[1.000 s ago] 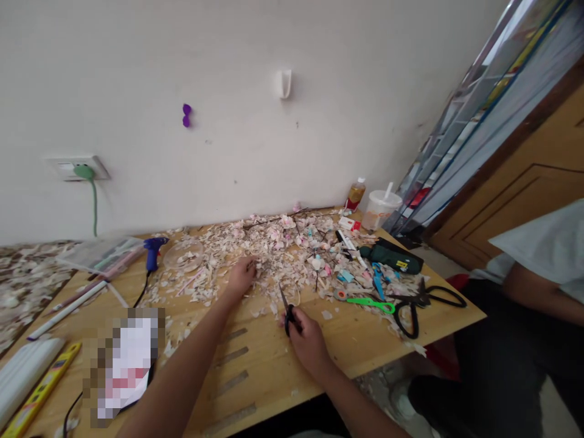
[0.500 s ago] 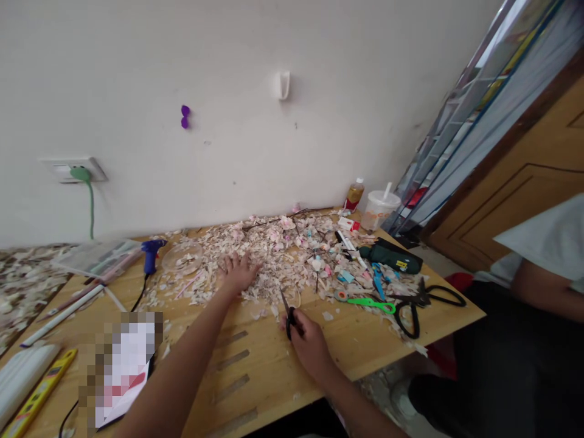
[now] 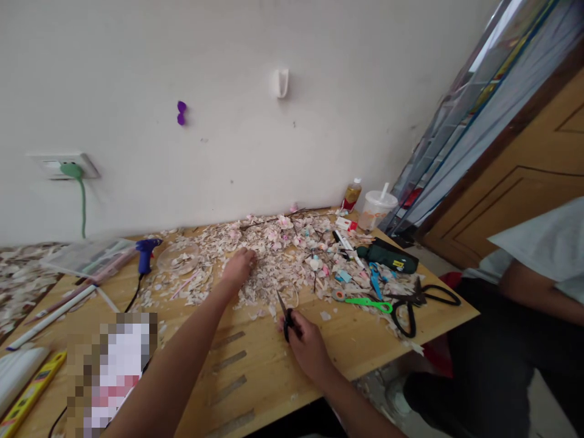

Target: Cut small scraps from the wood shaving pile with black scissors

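My right hand (image 3: 308,342) is closed round the black handles of a pair of small scissors (image 3: 286,317), whose blades point up and away over the wooden table. Further off, my left hand (image 3: 240,266) reaches into a wide pile of pale, petal-like scraps (image 3: 269,286). Its fingers are curled together and bent down against the pile; what they hold, if anything, is hidden. Pink flower-like pieces (image 3: 283,224) and thin dark twigs lie among the scraps behind it.
Left of the pile are a blue glue gun (image 3: 146,254), a clear plastic box (image 3: 91,258) and a yellow level (image 3: 34,392). To the right lie green-handled scissors (image 3: 368,303), large black scissors (image 3: 413,304), a bottle (image 3: 351,196) and a lidded cup (image 3: 376,210). Another person (image 3: 506,328) sits at the right.
My left hand was spread flat on the scraps; now its fingers have drawn together and curled. The right hand keeps hold of the scissors. The view has shifted slightly.
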Demonstrator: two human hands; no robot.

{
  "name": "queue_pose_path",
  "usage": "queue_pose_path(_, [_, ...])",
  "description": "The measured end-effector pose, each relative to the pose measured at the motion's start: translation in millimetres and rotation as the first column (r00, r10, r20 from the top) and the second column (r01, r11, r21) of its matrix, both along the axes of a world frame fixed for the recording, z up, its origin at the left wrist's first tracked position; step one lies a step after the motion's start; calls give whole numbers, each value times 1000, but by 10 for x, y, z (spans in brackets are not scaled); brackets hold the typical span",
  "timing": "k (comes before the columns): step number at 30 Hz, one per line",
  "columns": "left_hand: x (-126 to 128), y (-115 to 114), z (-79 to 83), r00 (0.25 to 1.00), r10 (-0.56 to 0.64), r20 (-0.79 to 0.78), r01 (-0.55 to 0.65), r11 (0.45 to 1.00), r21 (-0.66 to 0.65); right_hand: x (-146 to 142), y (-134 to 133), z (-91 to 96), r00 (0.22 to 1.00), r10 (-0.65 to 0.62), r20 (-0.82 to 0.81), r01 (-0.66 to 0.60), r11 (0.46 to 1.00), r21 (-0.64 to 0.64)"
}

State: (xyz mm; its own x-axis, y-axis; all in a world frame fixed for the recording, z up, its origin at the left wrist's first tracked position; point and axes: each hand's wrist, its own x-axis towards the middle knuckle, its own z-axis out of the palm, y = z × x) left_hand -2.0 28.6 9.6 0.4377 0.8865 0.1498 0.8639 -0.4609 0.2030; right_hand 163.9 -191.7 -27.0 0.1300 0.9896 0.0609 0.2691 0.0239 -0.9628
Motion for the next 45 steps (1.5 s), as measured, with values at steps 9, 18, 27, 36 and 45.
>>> queue_pose_path(9, [419, -88, -159, 985, 153, -84, -157, 987, -43, -30, 22, 37, 999, -32, 36, 32, 999, -2])
queue_pose_path(18, [201, 49, -114, 977, 200, -71, -194, 978, 82, -7, 11, 7, 1000, -13, 20, 13, 1000, -17])
queue_pose_path(27, [63, 732, 130, 996, 90, 15, -90, 995, 34, -27, 61, 8, 1000, -19, -25, 18, 999, -43])
queue_pose_path(36, [385, 354, -311, 999, 28, -32, -26, 999, 46, -6, 51, -19, 1000, -20, -20, 19, 999, -47])
queue_pose_path(45, [295, 237, -213, 1000, 10, -25, -11, 999, -43, 7, 4, -28, 999, -3, -36, 2, 999, -36])
